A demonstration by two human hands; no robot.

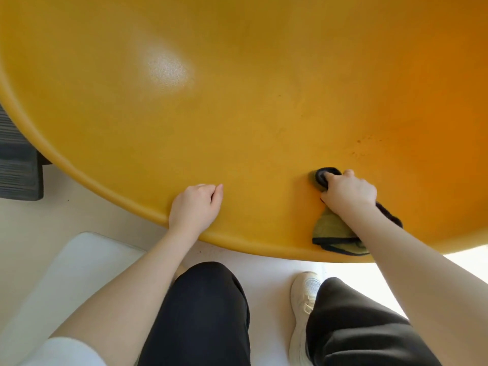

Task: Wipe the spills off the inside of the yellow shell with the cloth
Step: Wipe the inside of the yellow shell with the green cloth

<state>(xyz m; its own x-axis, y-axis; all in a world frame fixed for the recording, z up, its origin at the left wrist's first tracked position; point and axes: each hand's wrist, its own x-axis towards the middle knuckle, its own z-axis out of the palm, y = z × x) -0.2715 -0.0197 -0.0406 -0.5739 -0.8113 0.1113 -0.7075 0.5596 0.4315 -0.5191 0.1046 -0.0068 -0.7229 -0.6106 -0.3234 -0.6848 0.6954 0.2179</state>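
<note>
The yellow shell (237,101) fills most of the head view, its curved inside facing me and its rounded rim running along the bottom. My right hand (348,191) grips an olive-green cloth with a black edge (332,231) and presses its bunched end against the inner surface near the rim at the right. The cloth's loose tail hangs under my wrist over the rim. Small dark specks (361,146) mark the shell above and right of that hand. My left hand (195,204) rests on the rim at the middle, fingers loosely curled, holding nothing.
A dark ribbed object (18,159) stands at the left edge behind the shell. A pale flat panel (66,281) lies on the light floor at lower left. My legs in dark trousers and a white shoe (303,313) are below the rim.
</note>
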